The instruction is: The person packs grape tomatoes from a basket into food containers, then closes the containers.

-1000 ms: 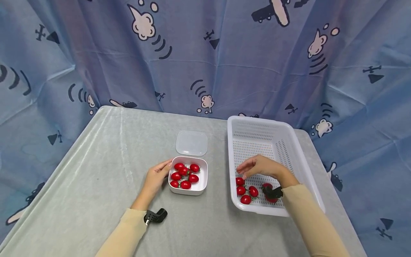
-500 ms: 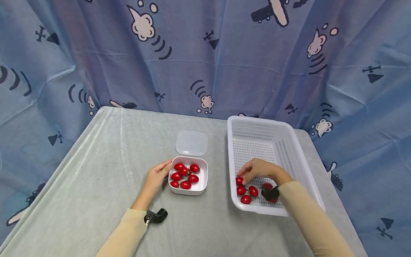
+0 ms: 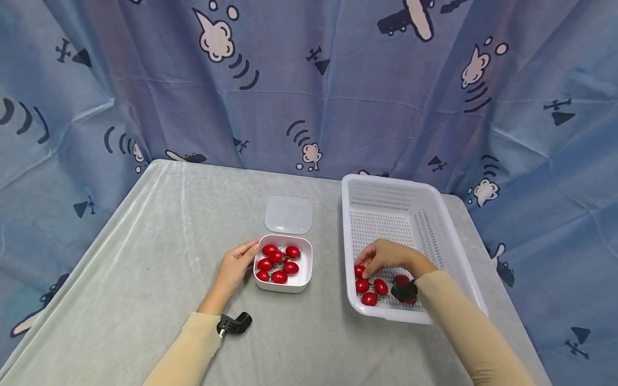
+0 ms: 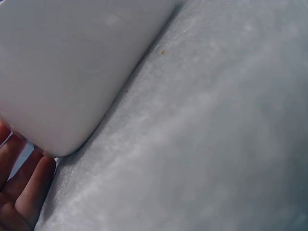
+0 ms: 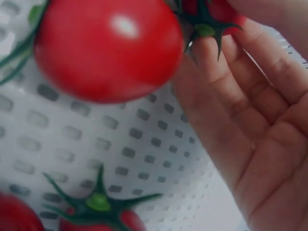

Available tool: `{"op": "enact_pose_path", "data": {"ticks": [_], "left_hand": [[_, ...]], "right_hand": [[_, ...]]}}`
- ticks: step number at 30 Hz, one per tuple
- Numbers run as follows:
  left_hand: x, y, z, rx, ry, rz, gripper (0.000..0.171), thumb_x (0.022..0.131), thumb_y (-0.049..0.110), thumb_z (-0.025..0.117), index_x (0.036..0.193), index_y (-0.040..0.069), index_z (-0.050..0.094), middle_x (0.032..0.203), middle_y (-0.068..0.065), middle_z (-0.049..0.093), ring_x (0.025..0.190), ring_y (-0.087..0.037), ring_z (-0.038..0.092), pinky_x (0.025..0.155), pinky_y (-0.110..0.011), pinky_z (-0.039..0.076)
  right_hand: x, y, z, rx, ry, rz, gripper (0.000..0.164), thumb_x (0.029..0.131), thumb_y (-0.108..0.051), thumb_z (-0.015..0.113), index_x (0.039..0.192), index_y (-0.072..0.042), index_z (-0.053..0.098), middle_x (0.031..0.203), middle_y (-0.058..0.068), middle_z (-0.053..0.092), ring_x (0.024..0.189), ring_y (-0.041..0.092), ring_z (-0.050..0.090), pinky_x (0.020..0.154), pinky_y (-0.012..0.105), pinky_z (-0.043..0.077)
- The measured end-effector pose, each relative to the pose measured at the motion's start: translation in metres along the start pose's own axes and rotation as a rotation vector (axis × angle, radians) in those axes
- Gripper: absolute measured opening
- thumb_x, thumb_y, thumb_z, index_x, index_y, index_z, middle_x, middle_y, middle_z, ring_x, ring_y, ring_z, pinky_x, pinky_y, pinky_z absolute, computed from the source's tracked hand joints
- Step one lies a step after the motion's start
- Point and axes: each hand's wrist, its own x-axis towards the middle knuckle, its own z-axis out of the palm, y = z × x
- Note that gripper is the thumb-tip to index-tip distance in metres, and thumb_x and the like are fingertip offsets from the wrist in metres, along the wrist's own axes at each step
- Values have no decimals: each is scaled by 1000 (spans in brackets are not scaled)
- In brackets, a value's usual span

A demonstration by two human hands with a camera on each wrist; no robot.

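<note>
In the head view my left hand rests at the left side of a small white box, fingertips touching its wall near the far left corner. The left wrist view shows several fingers against the box's outer wall. Inside the box lie several red cherry tomatoes. My right hand reaches into a white perforated basket and pinches a cherry tomato between thumb and fingers. More cherry tomatoes lie near it; the right forearm and wrist camera partly hide some.
Behind the box lies a clear plastic lid, flat on the grey tablecloth. A blue patterned curtain hangs along the table's far edge. The basket stands at the right, its rim raised above the table.
My right hand has lowered and closed its thumb and fingers on the cherry tomato by the basket's left wall. The left hand and the box have stayed in place.
</note>
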Motion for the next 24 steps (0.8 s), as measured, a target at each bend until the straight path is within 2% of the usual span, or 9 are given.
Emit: {"op": "enact_pose_path", "data": {"ticks": [5,12,20,24], "left_hand": [[1,-1,-1,-4,-9,1,36,99,16,61,130,-3,63,133,-21,63,100,4,65,94,-24,56],[1,-3,1,-23,-7,9,36,99,13,60,130,-5,63,132,-23,63,98,3,66,89,-20,57],[1,-2,1,-9,-3,7,36,100,16,60,130,-4,62,133,-21,62,99,5,65,90,-19,56],[0,-1,1,-4,-3,7,37,100,17,60,131,-3,62,134,-21,62,99,7,64,91,-19,56]], "right_hand": [[-2,-2,-2,-32,36,-23,30,78,-13,81,106,-2,75,77,-1,68,76,13,56,74,25,50],[-19,-7,-13,-13,167,-97,35,82,-22,80,112,-4,75,96,5,77,85,12,61,81,25,51],[-38,-23,-22,109,258,-132,38,87,-23,75,117,0,71,103,6,78,95,12,70,102,45,51],[-41,-39,-23,154,317,-181,40,86,-21,76,118,3,69,99,4,78,92,11,70,98,36,53]]}}
